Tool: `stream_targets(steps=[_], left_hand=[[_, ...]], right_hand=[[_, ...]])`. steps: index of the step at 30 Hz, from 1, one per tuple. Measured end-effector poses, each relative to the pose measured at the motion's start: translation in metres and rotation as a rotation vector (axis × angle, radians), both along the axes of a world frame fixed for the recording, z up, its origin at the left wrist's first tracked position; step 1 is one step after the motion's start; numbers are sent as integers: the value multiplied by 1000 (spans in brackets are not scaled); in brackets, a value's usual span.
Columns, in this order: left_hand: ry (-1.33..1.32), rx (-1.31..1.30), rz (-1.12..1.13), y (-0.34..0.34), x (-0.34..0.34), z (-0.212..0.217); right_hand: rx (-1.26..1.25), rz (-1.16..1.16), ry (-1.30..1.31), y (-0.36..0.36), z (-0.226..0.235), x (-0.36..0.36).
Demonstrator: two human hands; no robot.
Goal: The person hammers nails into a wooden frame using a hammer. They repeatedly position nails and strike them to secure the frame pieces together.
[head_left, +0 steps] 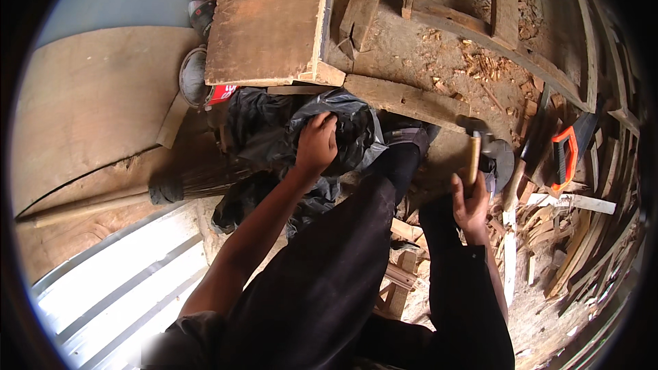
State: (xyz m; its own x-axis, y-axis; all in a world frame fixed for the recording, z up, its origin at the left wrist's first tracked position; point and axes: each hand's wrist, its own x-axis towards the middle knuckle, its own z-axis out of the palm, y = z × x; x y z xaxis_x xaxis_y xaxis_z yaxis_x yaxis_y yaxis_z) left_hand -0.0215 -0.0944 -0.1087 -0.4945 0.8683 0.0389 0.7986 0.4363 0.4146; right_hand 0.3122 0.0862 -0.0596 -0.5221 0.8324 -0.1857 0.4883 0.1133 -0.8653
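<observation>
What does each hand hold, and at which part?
The right hand holds a hammer low on its wooden handle. The left hand grips black plastic sheeting.

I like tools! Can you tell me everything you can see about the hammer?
The hammer has a pale wooden handle and a dark metal head that looks worn. It stands nearly upright, head on top. The right hand grips the lower end of the handle, fingers wrapped around it. The head sits close in front of a thick wooden plank; whether they touch cannot be told. Nothing else seems to touch it.
</observation>
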Motion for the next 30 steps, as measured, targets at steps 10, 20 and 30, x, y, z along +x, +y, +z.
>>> stream_targets(steps=[10, 20, 30], left_hand=[[-76, -42, -3, 12, -17, -2], [-277, 130, 6, -4, -2, 41], [-1279, 147, 174, 128, 37, 107]], right_hand=[[-206, 216, -97, 7, 16, -4], [-217, 191, -70, 12, 15, -4], [-336, 157, -16, 8, -2, 12]])
